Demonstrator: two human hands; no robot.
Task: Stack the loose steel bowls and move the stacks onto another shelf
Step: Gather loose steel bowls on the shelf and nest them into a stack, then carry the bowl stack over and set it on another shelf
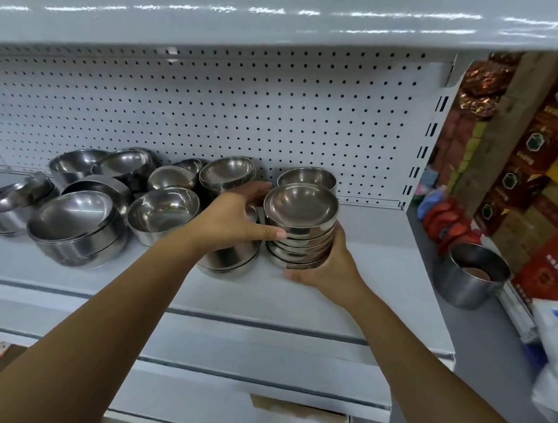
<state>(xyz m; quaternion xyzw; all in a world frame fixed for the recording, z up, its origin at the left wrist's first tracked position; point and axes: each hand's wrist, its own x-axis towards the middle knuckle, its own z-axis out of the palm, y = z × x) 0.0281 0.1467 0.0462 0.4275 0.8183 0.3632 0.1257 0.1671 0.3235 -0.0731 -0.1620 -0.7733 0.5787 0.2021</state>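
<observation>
So the right hand is cupped round the bottom of a stack of small steel bowls, fingers curled in under its right side, thumb hidden from here. The left hand is spread, fingers pretty straight and reaching back, with the thumb tip touching the stack's left side near the top. The stack sits toward the right end of the white shelf; can't tell if it's resting on the shelf or lifted a bit. Just left of it, under the left hand, there's a second stack of bigger bowls, and another bowl is right behind it by the pegboard. Loose bowls are scattered along the left part of the shelf, some tilted, some nested. Off to the right a steel pot stands near red boxes
</observation>
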